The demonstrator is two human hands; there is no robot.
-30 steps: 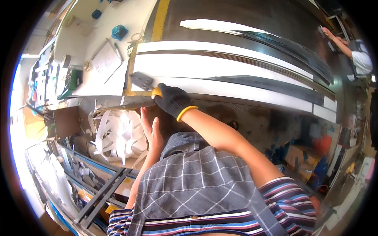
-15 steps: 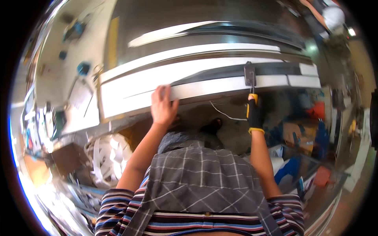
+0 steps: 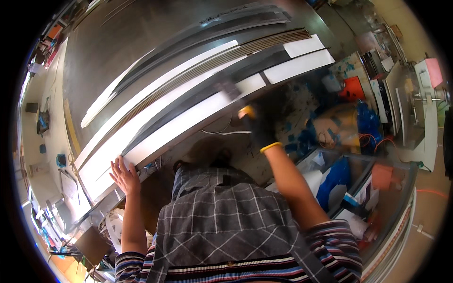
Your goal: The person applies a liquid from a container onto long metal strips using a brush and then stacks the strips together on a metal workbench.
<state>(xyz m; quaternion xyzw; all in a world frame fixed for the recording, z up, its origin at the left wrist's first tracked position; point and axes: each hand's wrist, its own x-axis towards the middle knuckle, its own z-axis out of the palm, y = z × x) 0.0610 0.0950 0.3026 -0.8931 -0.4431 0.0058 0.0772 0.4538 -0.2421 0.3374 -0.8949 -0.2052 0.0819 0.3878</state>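
My right hand (image 3: 261, 126), gloved in black, is smeared by motion blur, so I cannot tell how its fingers close. The tool (image 3: 234, 95) it carries is equally blurred and is possibly a scraper. My apron (image 3: 222, 226) hides my body, and the long white strip (image 3: 188, 120) blurs beneath the tool.

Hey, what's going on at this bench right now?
A person in a checked apron leans over a grey metal workbench laid with long white strips and dark strips. The bare left hand presses on the near edge of a white strip. The black-gloved right hand holds a blurred yellow-handled tool against the strips further right.
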